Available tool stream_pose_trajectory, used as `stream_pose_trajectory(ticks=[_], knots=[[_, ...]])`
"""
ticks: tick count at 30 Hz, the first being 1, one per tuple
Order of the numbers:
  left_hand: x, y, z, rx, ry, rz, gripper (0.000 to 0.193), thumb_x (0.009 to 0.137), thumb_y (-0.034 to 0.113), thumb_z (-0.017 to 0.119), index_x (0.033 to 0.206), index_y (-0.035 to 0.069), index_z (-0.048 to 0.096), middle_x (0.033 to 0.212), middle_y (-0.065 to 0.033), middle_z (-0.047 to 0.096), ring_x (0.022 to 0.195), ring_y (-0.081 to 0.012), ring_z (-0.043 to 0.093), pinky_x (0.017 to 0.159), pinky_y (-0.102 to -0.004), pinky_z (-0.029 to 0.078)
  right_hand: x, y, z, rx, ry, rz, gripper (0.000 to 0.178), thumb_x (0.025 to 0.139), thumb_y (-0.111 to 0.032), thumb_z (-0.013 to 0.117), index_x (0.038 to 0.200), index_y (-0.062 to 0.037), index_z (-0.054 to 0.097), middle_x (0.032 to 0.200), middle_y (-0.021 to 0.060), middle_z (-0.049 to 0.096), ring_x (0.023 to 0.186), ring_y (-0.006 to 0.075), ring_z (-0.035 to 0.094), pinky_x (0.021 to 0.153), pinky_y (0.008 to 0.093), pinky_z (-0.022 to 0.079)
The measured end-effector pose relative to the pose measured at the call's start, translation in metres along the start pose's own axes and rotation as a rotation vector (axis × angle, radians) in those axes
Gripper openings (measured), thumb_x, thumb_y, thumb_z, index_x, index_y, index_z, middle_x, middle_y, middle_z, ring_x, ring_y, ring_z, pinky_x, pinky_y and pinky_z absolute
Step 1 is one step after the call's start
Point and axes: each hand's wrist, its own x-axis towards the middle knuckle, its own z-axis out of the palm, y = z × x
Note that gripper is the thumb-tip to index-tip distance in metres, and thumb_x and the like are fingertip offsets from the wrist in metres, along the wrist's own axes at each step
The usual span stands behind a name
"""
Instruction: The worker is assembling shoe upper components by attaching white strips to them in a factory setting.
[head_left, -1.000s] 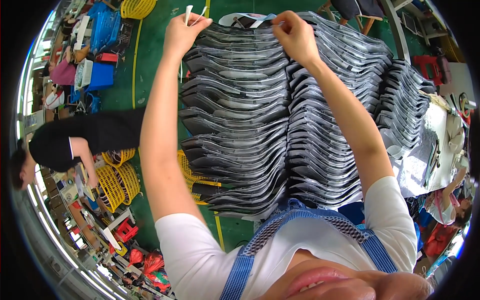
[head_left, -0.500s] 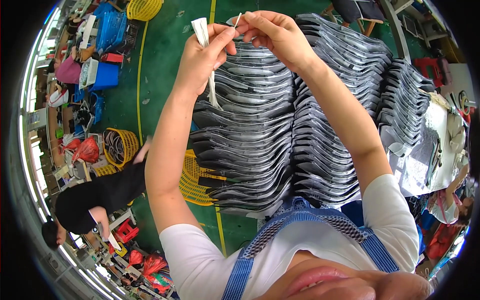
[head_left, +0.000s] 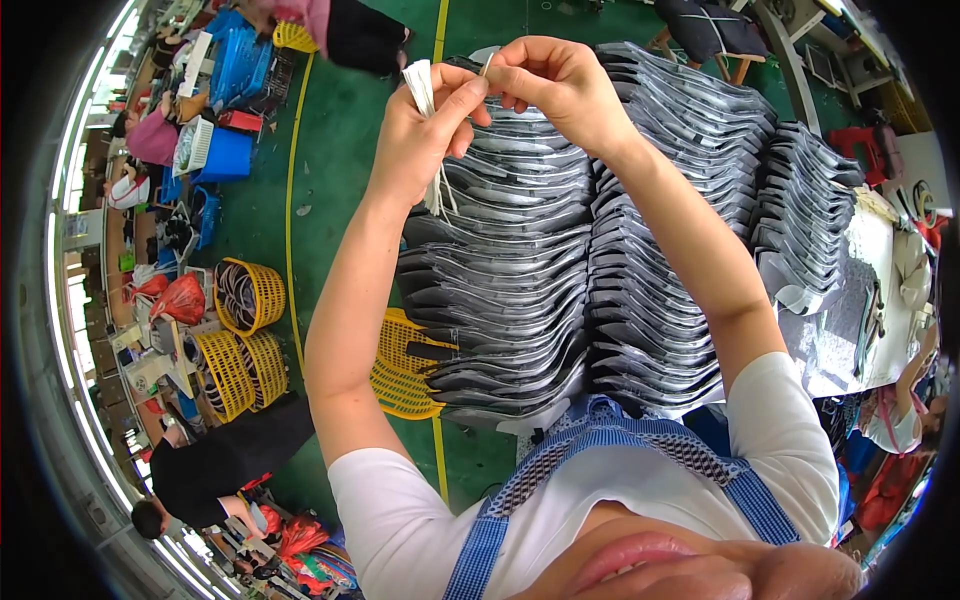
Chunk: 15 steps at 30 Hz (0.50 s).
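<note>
A bundle of thin white strips [head_left: 419, 88] is gripped in my left hand [head_left: 415, 145]; its lower ends hang below the palm. My right hand [head_left: 560, 90] meets the left fingertips and pinches one thin pale strip [head_left: 486, 66], whose tip shows above the fingers. What lies between the touching fingertips is too small to make out. Below both hands, dark grey curved pieces [head_left: 510, 265] overlap in long rows, and my hands are raised over their far end.
A yellow basket [head_left: 405, 395] stands left of the rows. More yellow baskets [head_left: 250, 300] with dark pieces line the left. A person in black [head_left: 225, 450] bends at lower left; another in dark trousers [head_left: 365, 35] is at the top. A white worktable [head_left: 865, 290] lies right.
My right fingers have closed in on the left ones, and less of the pale strip stands out. The person in black has shifted down the view; another has appeared at the top.
</note>
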Motion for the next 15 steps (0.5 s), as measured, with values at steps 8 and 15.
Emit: stream_pose_trajectory(ticks=[8, 15], knots=[[-0.009, 0.003, 0.005, 0.033, 0.043, 0.062, 0.016, 0.091, 0.018, 0.06, 0.088, 0.003, 0.062, 0.071, -0.0028, 0.06, 0.048, -0.0031, 0.045, 0.042, -0.0173, 0.032, -0.003, -0.009, 0.002, -0.048, 0.013, -0.06, 0.017, 0.088, -0.015, 0.065, 0.091, 0.0007, 0.068, 0.078, 0.0033, 0.066, 0.067, 0.0065, 0.059, 0.062, 0.0196, 0.049], [-0.015, 0.007, 0.01, 0.003, 0.088, 0.081, 0.017, 0.091, 0.018, 0.061, 0.087, 0.002, 0.063, 0.071, -0.0047, 0.062, 0.049, -0.0041, 0.047, 0.044, -0.0183, 0.035, -0.012, -0.013, 0.004, -0.031, 0.001, -0.059, 0.017, 0.088, -0.014, 0.065, 0.093, 0.0014, 0.067, 0.078, 0.0036, 0.066, 0.068, 0.0064, 0.058, 0.062, 0.0197, 0.049]])
